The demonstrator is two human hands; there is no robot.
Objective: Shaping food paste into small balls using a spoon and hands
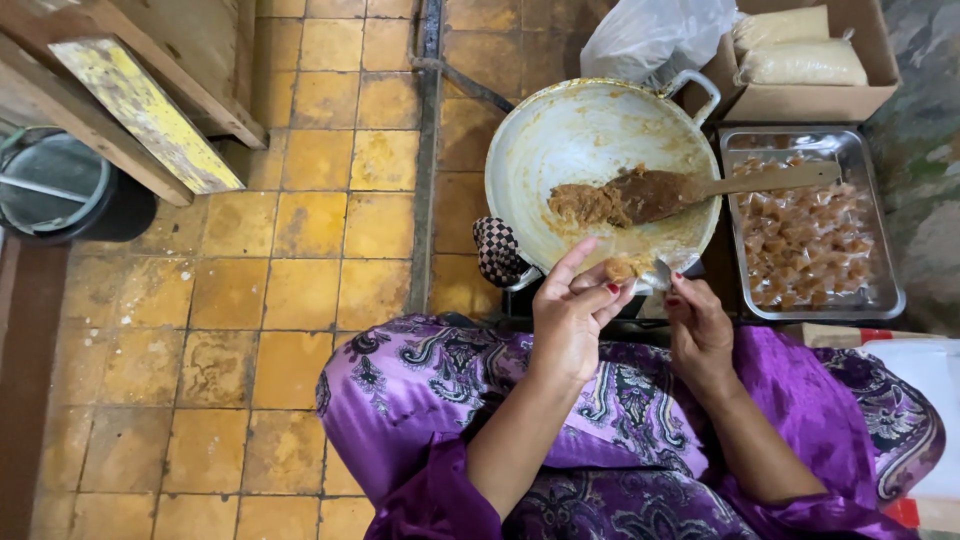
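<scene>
A big white wok (560, 150) sits in front of me with a lump of brown paste (585, 203) and a wooden spatula (700, 187) resting in it. My left hand (572, 310) hovers at the wok's near rim, fingers pinching a small piece of brown paste (620, 268). My right hand (697, 322) grips a metal spoon (661, 272) whose bowl touches that piece. A steel tray (886, 260) to the right holds several clear-wrapped brown sweets (805, 235).
A cardboard box (815, 98) with filled clear bags stands behind the tray, with a white plastic bag (650, 35) beside it. A checkered cloth (497, 250) wraps the wok's handle. A dark bucket (60, 190) and wooden planks (140, 110) sit at far left on yellow floor tiles.
</scene>
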